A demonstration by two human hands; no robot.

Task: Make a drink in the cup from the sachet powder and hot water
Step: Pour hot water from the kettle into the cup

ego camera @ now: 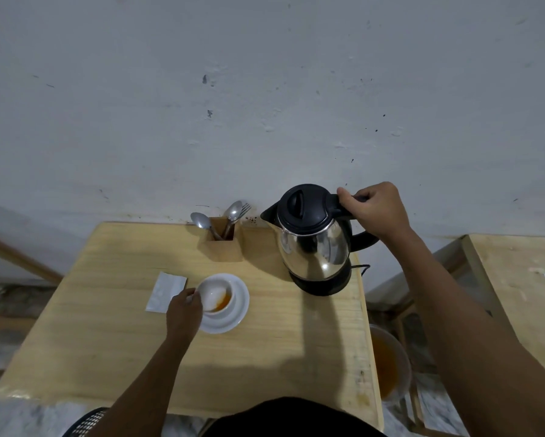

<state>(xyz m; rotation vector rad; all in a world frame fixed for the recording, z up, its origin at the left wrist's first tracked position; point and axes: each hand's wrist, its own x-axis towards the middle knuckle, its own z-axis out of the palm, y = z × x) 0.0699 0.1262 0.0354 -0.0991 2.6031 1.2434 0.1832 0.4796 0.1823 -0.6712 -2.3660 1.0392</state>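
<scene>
Both hands engaged at wooden table: kettle gripped, cup steadied.

Right hand clenched round black handle of steel kettle, which sits on its base at far right. Left hand fingertips pinch near rim of white cup, tilted on saucer; orange residue inside, possibly powder. White sachet flat just left of cup. Spoons in wooden holder behind.

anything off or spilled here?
No spill on the table. One oddity: the cup is tipped on its saucer by the left hand, with orange liquid pooled low inside. The right hand grips the upright kettle.
</scene>
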